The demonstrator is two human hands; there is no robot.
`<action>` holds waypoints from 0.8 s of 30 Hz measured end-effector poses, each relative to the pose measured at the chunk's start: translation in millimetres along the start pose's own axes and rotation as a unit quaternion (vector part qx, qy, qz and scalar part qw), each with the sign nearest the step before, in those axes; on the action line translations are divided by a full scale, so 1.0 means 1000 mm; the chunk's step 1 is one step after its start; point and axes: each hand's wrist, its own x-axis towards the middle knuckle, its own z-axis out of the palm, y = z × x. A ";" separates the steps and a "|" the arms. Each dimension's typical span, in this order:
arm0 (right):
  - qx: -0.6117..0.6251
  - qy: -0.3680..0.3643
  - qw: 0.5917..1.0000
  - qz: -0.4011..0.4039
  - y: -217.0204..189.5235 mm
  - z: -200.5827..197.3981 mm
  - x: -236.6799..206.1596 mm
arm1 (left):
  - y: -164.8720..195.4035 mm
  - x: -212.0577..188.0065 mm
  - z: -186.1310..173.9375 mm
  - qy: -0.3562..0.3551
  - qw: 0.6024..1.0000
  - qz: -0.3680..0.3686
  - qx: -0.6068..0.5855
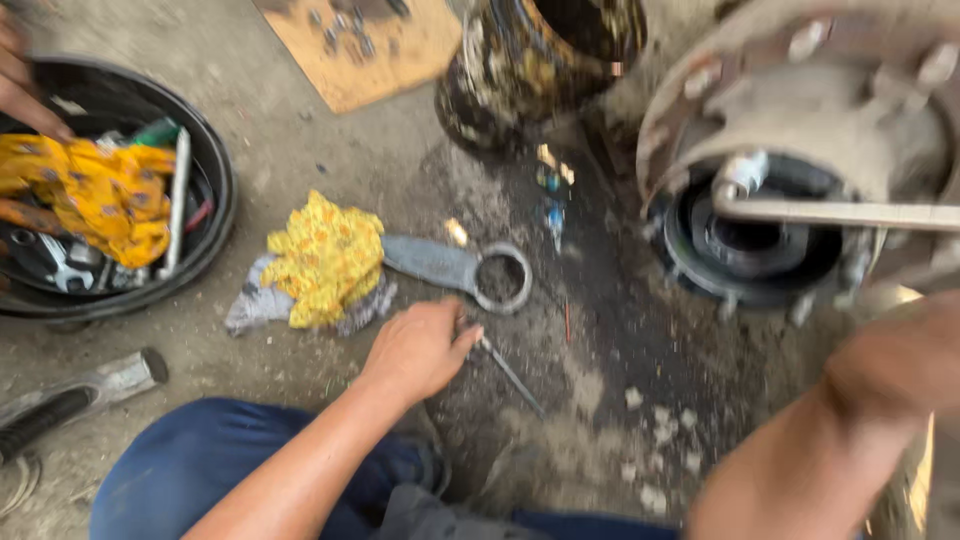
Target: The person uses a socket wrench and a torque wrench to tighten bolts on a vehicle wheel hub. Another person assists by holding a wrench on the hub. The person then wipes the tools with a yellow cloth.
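Oily concrete floor point(330, 170) spreads under a big grey steel wheel hub point(800, 130). Left of the hub, the left hand point(420, 350) curls its fingers around a thin, stiff, probably greasy metal rod point(510, 372), best gripped mid-shaft. The right hand point(895, 365) is blurred; I cannot tell its fingers.

Place: vehicle repair workshop, work done on the ground.
Landmark: bare wheel hub point(800, 130) with studs, at upper right.
Floor: stained, oily concrete point(300, 160), darkest just left of the hub.
Left of hub: large ring spanner point(455, 268) flat on the ground, yellow rag point(325, 258) beside it.
Far left of hub: black tub point(215, 215) full of wrenches and rags.
Above-left of hub: greasy drum point(530, 60), cardboard point(375, 50) with small bolts.
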 end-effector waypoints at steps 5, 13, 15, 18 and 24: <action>-0.442 -0.365 0.819 -0.012 0.061 -0.042 0.010 | 0.020 -0.004 -0.004 -0.019 1.000 0.018 -0.005; -0.456 -0.282 0.736 0.413 0.053 -0.027 -0.111 | 0.024 -0.007 -0.005 -0.007 1.000 0.019 -0.010; -0.255 -0.083 0.786 0.557 0.062 0.041 -0.131 | 0.024 -0.005 0.003 -0.013 1.000 0.019 -0.011; 0.256 0.164 0.754 0.583 0.096 0.142 -0.122 | 0.020 0.001 0.019 -0.024 0.999 0.023 0.011; 0.596 0.206 0.638 0.442 0.122 0.185 -0.047 | -0.015 0.015 0.034 -0.028 0.996 0.009 0.084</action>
